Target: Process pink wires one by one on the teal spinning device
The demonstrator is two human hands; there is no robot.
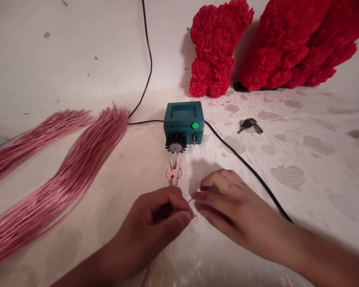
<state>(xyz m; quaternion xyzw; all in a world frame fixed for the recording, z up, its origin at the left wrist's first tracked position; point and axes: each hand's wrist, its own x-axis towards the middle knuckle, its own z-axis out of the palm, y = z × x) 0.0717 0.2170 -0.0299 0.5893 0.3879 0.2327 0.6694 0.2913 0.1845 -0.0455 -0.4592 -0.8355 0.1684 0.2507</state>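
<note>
My left hand (163, 223) pinches a thin pink cord, whose short ends poke out past its thumb and index fingertips. Close beside it on the right, my right hand (227, 199) has its fingers bent toward those ends; one fingertip is at the tip of a strand, and whether it grips it cannot be made out. Just beyond my hands a pink clothespin-like clip (174, 171) hangs on the metal shaft of a small teal box (182, 115). The box has a green button (195, 125), a small switch and a black bristly wheel (176, 142).
Two bundles of pink cords (77, 171) lie at the left. Red rose-covered figures (214, 48) stand against the wall at the back right. Keys (250, 125) rest on the patterned cover right of the box. A black cable (245, 163) runs toward my right forearm.
</note>
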